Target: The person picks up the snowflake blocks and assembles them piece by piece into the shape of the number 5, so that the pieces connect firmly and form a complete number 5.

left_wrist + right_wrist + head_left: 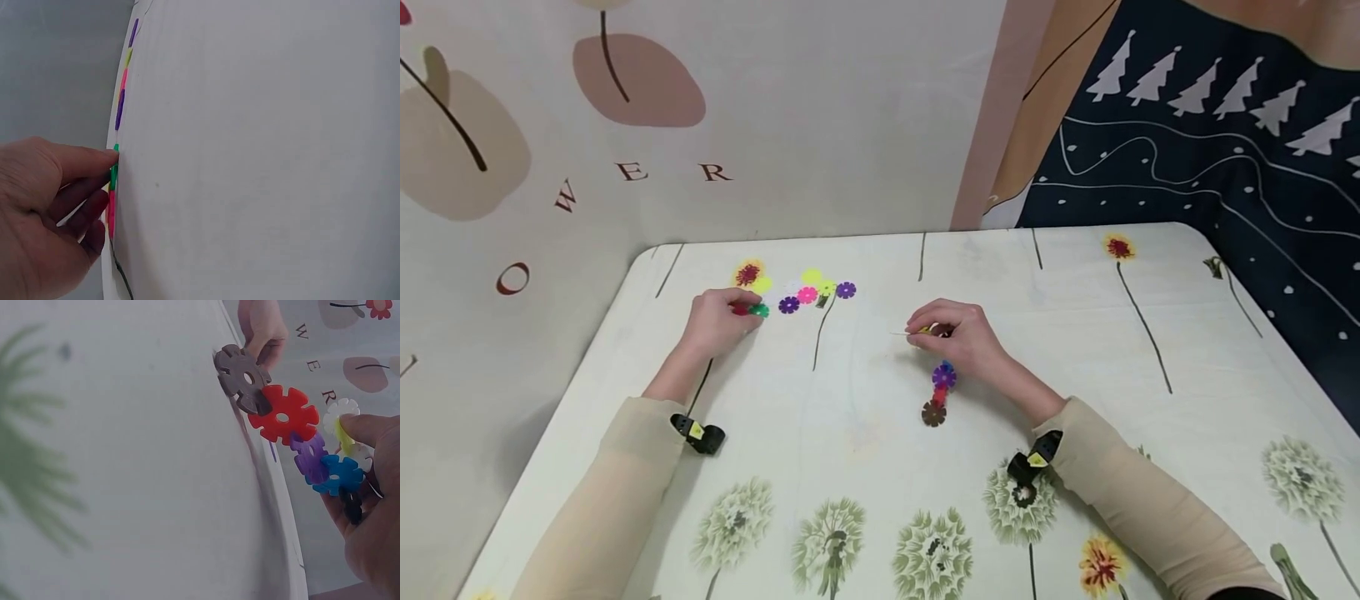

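Note:
My right hand (pixel 958 333) grips a chain of notched plastic snowflake discs. From it hang a blue disc (pixel 337 477), a purple disc (pixel 310 456), a red disc (pixel 284 416) and a brown disc (pixel 242 377) at the far end. A yellow disc (pixel 342 434) sits under the thumb, joined to a white disc (pixel 341 412). At the table's back left, my left hand (pixel 718 321) pinches a green disc (pixel 760 310), fingertips at its edge. Partly behind those fingers is a dark pink disc (pixel 112 212).
Several loose discs lie in a cluster right of my left hand, among them a dark purple disc (pixel 788 305), a pink disc (pixel 807 295) and another purple disc (pixel 846 290). The flower-printed tablecloth (pixel 865 467) covers the table; a wall (pixel 850 125) stands behind it.

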The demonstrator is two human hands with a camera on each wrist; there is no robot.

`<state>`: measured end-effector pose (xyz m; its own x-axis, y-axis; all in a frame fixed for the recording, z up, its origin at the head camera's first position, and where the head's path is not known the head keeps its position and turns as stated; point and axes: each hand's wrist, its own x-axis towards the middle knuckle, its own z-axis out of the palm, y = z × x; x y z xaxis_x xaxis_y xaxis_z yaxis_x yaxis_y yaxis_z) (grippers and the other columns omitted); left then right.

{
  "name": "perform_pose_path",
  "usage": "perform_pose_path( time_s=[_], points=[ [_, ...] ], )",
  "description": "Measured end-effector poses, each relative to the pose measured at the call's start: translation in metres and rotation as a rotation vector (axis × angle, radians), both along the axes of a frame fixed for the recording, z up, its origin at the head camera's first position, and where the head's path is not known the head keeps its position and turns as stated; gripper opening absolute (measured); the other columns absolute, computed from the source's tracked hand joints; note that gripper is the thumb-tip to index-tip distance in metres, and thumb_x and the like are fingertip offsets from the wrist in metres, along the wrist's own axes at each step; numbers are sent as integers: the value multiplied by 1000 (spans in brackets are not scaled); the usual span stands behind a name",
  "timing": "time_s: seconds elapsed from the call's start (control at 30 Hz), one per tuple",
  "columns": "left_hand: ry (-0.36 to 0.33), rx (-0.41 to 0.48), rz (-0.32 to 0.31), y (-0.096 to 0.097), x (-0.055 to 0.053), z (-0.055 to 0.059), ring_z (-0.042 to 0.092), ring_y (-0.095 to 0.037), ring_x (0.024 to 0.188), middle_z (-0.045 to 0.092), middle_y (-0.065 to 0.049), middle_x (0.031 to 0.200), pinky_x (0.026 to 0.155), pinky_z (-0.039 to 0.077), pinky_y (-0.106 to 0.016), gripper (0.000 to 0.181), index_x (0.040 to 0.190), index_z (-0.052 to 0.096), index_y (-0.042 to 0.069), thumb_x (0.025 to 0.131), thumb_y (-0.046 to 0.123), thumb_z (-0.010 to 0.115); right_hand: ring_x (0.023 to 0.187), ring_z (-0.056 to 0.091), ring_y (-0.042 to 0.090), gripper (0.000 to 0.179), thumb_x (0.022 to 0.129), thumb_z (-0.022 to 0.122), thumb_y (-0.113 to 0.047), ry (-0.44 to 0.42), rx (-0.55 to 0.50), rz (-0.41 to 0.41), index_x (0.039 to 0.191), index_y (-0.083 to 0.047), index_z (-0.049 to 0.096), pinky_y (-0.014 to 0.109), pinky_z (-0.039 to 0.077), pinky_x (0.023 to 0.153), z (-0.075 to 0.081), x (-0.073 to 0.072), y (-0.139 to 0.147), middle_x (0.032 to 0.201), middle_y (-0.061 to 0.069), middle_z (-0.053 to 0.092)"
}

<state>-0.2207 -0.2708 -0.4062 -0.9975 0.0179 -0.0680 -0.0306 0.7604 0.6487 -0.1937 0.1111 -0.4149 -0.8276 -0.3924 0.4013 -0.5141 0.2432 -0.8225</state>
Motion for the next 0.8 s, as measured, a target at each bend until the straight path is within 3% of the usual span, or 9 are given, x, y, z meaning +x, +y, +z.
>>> perform_pose_path(
  time_s=[0.23,0.53,0.8],
  points=[
    [1,-4,-10,0,0,0,59,-37,109,64,-27,125,92,53,-47,36,130,65,-5,96,6,71,86,69,16,8,85,81,2,-11,1,4,91,-3,81,23,58,71,0,1,-1,97,8,75],
    [1,-20,-82,7,10,2,55,-34,98,58,-22,115,81,51,-39,27,119,69,-5,94,5,73,87,69,18,8,86,81,1,-21,23,4,92,-4,81,24,58,71,-1,2,-1,97,7,75],
    [23,17,-126,16,9,2,62,-31,94,70,-19,104,78,51,-36,20,111,74,-3,93,6,75,87,69,18,9,86,81,2,-21,15,10,92,-5,81,24,58,71,-2,1,-1,97,6,74]
  ],
)
